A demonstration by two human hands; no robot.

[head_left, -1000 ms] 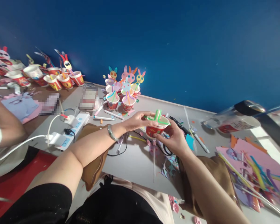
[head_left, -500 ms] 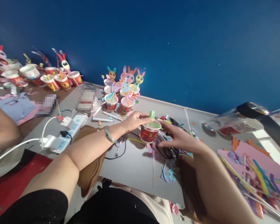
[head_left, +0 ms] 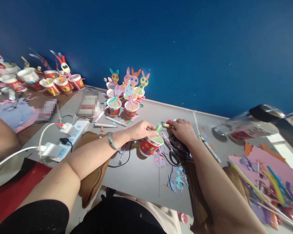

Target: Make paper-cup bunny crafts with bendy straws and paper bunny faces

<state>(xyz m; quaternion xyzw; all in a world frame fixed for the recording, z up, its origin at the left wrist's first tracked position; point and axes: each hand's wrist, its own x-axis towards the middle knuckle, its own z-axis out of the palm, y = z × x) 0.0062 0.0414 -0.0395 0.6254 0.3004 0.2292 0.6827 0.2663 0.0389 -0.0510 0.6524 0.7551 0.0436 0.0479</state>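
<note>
My left hand [head_left: 144, 129] is closed in a pinch at the rim of a red and white paper cup [head_left: 150, 147], on a bright green strip [head_left: 158, 127] that rises from it. The cup leans a little on the table. My right hand [head_left: 184, 130] rests over a clutter of small items beyond the cup, its fingers bent onto a yellow and white marker-like stick [head_left: 168, 125]. Scissors [head_left: 173, 157] lie between the cup and my right forearm. In front of them are a pink paper face [head_left: 159, 161] with a thin stick and blue paper cut-outs [head_left: 179, 180].
Several cups with paper bunny heads [head_left: 131, 110] stand near the blue wall. Pens [head_left: 107, 125] lie before them. A power strip [head_left: 74, 138] is at left, beside another person's arm [head_left: 5, 130]. At right are a clear bottle [head_left: 241, 125] and pink paper [head_left: 266, 162] with coloured strips.
My left hand has shifted the cup slightly left and nearer, tilting it. My right hand has left the cup's side and moved away onto the clutter and the marker-like stick.
</note>
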